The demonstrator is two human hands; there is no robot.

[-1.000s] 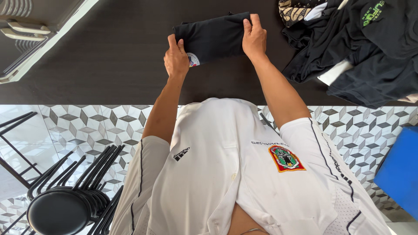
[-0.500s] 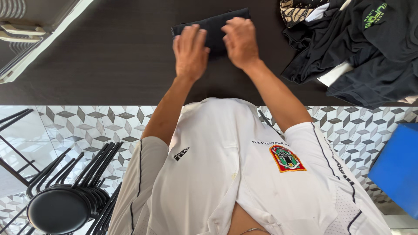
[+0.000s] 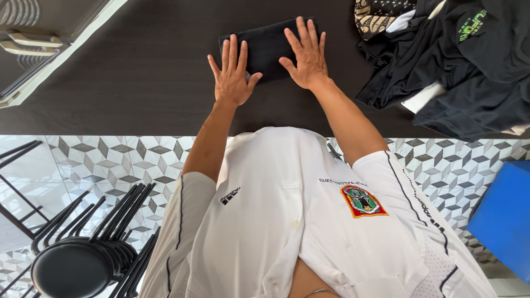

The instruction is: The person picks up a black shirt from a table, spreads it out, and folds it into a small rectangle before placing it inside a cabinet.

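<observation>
Both hands, left hand [image 3: 233,74] and right hand [image 3: 307,58], press flat with fingers spread on a folded black garment [image 3: 264,44] on the dark table [image 3: 138,72]; uneven pressure could skew the fold.

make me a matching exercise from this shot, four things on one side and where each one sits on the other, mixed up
Things:
1. folded black garment
2. pile of unfolded dark clothes
3. stack of black round stools
4. blue block-shaped thing

Places:
A. on the tiled floor, at the picture's lower left
B. flat on the dark table, under both spread hands
C. at the picture's right edge, below the table's edge
D. heaped on the table, at the picture's upper right

Pairs: 1-B, 2-D, 3-A, 4-C
</observation>
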